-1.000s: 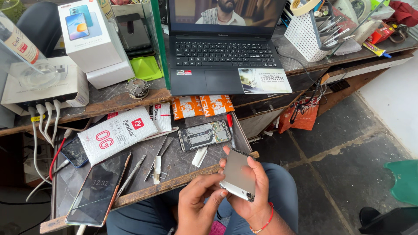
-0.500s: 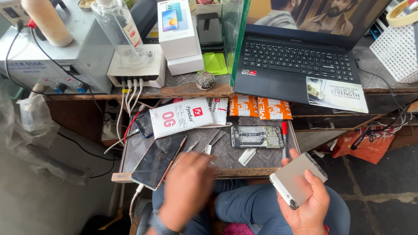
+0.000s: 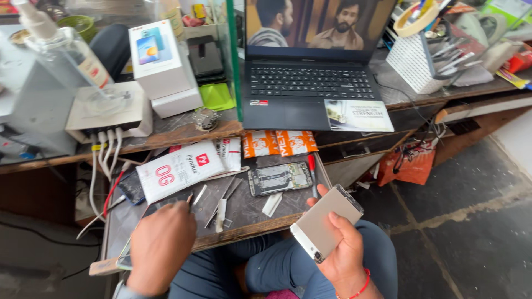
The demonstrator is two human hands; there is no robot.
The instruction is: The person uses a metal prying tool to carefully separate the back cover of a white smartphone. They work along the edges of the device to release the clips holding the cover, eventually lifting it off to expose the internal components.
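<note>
Right hand [image 3: 344, 249] grips phone [image 3: 326, 222]; left hand [image 3: 162, 243] touches tweezers [image 3: 195, 198].

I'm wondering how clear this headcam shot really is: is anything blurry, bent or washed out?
Head view: daylight is even, shadows soft. The silver phone in the right hand is sharp; the left hand is slightly smeared. The wide lens bows the bench edge, and the clear bottle at the upper left looks stretched and pale.
</note>
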